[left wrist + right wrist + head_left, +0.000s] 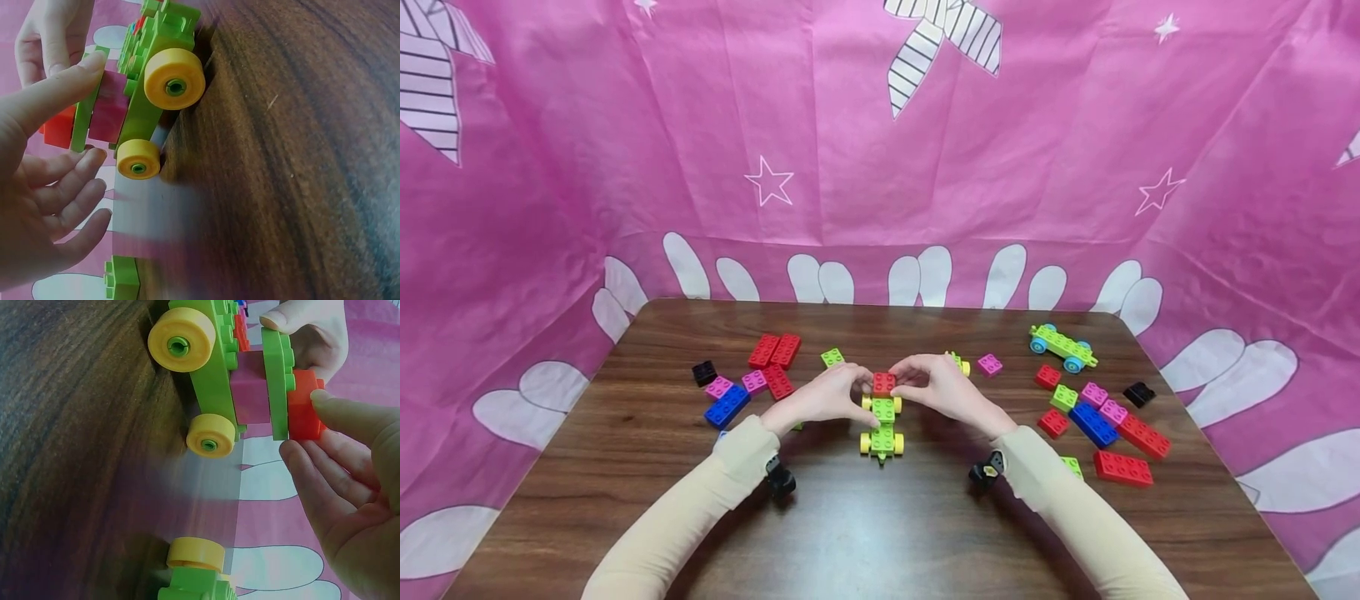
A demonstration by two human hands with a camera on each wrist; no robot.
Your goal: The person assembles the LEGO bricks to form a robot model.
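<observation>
Closest to us on the table (865, 542), the green car base (882, 442) stands on its yellow wheels (898, 443), and three levels are already up: a pink brick (111, 107), a green plate (883, 410) over it, a red brick (883, 383) at the plate's far end. Both hands are on it! The left hand (823, 394) grips the green plate between thumb and fingers; the right hand (943, 387) pinches the red brick, though we can't tell whether it's fully pressed home. Off to the sides we spot a long red brick (1123, 467) and a blue brick (727, 407), not yet on the car. Farther back, a blue-wheeled base (1063, 347) carries no bricks at all.
</observation>
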